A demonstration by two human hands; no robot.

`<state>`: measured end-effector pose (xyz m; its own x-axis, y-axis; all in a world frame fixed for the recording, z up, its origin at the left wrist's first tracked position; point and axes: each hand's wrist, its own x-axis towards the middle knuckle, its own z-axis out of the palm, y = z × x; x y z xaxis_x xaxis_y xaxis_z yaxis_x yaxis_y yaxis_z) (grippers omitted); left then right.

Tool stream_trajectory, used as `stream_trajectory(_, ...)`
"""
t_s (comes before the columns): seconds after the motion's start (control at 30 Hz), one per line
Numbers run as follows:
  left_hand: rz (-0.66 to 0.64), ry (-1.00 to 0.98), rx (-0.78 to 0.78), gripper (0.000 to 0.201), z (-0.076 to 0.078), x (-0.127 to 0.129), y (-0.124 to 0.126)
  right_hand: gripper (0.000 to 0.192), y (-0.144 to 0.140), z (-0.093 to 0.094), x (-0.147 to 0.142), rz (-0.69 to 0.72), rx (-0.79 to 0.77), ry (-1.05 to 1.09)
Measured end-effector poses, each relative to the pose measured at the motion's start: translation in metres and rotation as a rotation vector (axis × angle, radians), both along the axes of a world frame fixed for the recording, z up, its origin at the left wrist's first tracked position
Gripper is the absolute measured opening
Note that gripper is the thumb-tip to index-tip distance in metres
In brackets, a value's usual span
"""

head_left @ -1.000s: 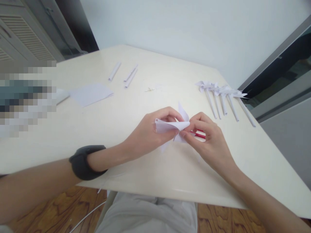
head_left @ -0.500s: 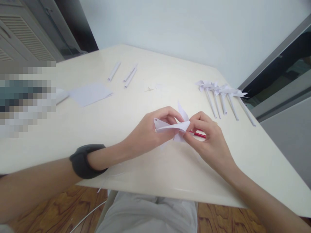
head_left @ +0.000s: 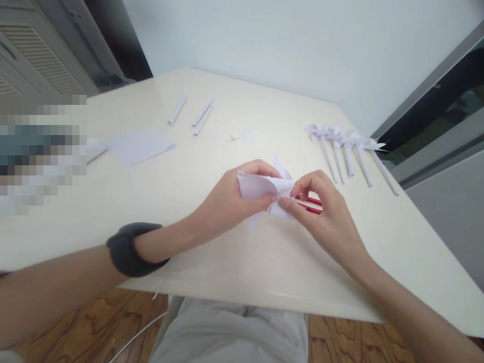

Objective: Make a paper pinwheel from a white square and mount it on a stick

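Folding is the step in hand: the left hand [head_left: 230, 204] pinches a white paper pinwheel head [head_left: 260, 187] just above the desk [head_left: 234, 262], thumb under, fingers [head_left: 260, 169] curled over its flaps. The right hand [head_left: 325, 222] nips the flap tips at the centre between thumb and forefinger, a red pen [head_left: 312, 204] beneath. Next, I judge, the gathered points need steady pressure. Finished paper pinwheels [head_left: 348, 148] lie far right.

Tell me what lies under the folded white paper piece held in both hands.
Under the folded paper piece, held by the left hand and right hand, a red pen-like stick shows past the right fingers above the table. How far it runs beneath is covered.
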<state>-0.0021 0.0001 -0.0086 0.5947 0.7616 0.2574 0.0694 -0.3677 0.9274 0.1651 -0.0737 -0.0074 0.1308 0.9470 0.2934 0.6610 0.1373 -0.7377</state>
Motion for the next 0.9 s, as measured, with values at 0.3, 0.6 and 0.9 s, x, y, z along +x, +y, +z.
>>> stream_trajectory(0.3,-0.036,0.013,-0.010,0.017,0.000,0.001,0.000,0.018,0.005,-0.003,0.006,0.159,-0.253,0.346)
stream_trajectory(0.6,-0.040,0.060,-0.034,0.018,0.000,0.001,0.000,0.018,0.004,-0.008,0.004,0.163,-0.213,0.431)
stream_trajectory(0.9,-0.057,-0.110,-0.157,0.013,0.000,0.003,0.004,0.013,0.008,-0.008,0.013,0.066,-0.274,0.704)
